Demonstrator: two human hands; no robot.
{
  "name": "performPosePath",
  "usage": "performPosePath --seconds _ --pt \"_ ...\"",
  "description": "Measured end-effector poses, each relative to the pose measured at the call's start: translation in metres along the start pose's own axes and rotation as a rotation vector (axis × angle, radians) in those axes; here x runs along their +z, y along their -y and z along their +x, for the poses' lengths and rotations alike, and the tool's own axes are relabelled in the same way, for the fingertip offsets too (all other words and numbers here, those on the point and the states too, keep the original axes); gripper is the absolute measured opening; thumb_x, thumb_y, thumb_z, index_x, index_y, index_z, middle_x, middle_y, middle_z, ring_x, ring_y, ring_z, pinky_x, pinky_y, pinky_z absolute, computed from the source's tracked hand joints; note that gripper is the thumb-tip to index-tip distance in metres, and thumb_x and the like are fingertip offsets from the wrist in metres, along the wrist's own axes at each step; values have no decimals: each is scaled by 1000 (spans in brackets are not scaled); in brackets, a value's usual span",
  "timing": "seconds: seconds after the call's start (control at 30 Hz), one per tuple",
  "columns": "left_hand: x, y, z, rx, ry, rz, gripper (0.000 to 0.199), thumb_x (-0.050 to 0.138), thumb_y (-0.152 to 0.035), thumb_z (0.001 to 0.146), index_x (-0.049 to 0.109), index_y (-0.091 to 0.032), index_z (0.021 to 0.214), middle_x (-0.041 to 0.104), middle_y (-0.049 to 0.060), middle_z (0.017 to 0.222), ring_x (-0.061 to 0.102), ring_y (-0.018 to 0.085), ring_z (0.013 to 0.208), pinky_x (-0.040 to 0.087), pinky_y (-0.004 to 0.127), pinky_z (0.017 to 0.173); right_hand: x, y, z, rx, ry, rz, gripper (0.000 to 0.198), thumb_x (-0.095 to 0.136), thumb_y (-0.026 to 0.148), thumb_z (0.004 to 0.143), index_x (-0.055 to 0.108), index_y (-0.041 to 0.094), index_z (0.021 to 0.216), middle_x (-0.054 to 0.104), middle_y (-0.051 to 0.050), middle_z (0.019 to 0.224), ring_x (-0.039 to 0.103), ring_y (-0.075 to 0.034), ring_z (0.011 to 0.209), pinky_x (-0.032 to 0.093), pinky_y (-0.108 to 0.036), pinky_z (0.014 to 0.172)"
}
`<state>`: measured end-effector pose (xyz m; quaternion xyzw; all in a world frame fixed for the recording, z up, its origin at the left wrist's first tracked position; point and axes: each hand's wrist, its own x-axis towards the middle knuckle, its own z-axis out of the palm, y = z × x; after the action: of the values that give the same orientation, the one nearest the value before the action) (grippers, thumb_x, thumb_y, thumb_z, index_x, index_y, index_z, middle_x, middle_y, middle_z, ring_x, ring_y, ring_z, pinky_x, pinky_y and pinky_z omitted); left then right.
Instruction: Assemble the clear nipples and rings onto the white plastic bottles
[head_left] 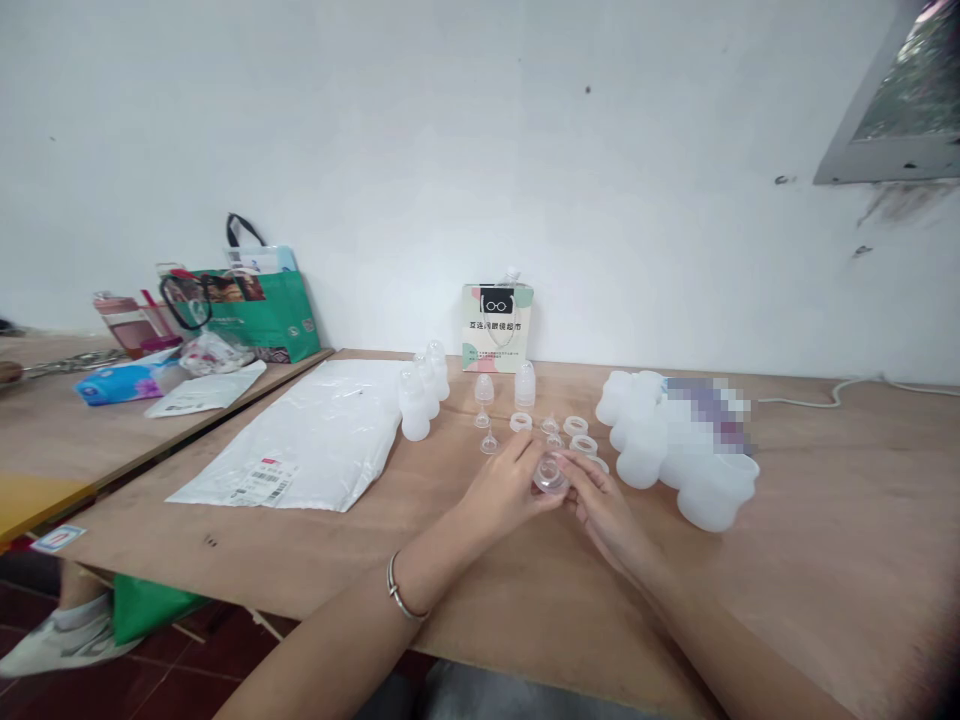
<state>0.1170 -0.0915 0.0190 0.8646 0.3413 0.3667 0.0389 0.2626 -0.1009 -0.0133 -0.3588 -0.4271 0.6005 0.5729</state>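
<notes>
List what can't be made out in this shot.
- Clear part, head view: both hands, left hand and right hand, cover most of it.
- Patch over the white cups: blurred.
- Label on the plastic bag: print too small.

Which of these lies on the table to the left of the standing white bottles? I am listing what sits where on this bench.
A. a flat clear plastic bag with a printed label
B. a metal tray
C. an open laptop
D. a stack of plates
A: a flat plastic bag with a printed label at its near corner lies on the table just left of the white bottles.
</notes>
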Motion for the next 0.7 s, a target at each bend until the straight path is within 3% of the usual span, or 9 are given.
performPosePath --seconds 0.2,0.47,0.6,0.7 --pt "5 5 -1 33 -1 34 23 54 -28 78 50 -19 99 53 5 90 55 17 81 48 29 71 4 -1 0 -112 -47 -138 26 67 38 68 67 26 92 67 -1 96 60 -18 86 48 -27 68" --pt "11 5 -5 59 6 78 26 55 -26 77 49 -17 101 52 6 91 55 17 80 49 29 71 12 7 -5 -178 -49 -217 20 64 39 71 66 24 85 67 0 72 60 -18 67 46 -27 55" --pt "7 3 -3 31 6 -82 34 57 -25 76 50 -18 109 51 6 95 54 18 88 48 32 77 11 8 -6 -212 -85 -253 19 62 39 72 63 24 83 66 -1 74 60 -17 66 47 -27 58" --pt "1 3 0 18 38 -301 42 62 -27 73 50 -23 113 49 8 109 49 20 105 43 35 90 9 4 -4 -211 -72 -214 20 61 41 73 58 25 85 65 1 70 58 -15 56 46 -28 55"
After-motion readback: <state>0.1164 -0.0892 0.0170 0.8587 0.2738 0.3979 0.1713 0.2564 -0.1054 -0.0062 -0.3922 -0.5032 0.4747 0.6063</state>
